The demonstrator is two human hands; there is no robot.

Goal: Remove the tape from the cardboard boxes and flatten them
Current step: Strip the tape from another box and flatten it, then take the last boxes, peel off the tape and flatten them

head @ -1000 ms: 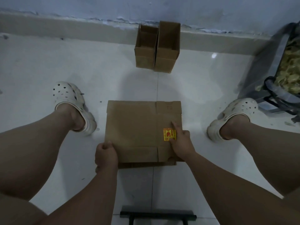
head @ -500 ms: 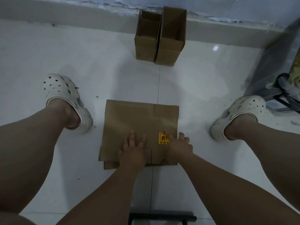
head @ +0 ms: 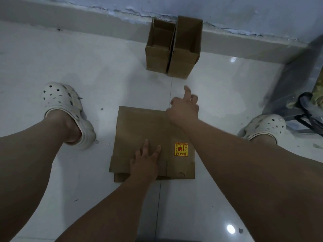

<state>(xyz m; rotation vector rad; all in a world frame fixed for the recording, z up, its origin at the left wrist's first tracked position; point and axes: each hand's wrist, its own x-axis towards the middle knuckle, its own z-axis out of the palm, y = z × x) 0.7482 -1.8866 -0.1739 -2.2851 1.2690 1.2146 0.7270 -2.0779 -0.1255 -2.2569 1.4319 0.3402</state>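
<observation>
Since the frame half a second ago, the right hand (head: 183, 109) has left its place beside the yellow sticker (head: 181, 148) and moved forward to the far right corner of the flattened cardboard box (head: 145, 126). The left hand (head: 146, 159) has stayed pressed on the near part of the box.

Nearest the viewer, a person's 2 bare forearms reach down and forward between 2 bare legs. The left hand lies palm down on the flattened cardboard box, fingers straight and slightly spread, gripping nothing. The box lies flat on the white tiled floor (head: 104, 189), between the person's feet, with a second layer of cardboard showing along its near edge. The yellow sticker with red marks sits on its right side, just right of the left hand's fingers.

Further on, the right hand is over the box's far right corner, index finger pointing ahead, the other fingers loosely curled, holding nothing. Whether it touches the cardboard cannot be told.

1 white clog (head: 64, 109) stands to the left of the box, and another clog (head: 265, 126) to the right.

Farthest away, 2 upright boxes (head: 173, 49), open at the top, stand side by side, touching, against the base of the wall (head: 70, 18).
</observation>
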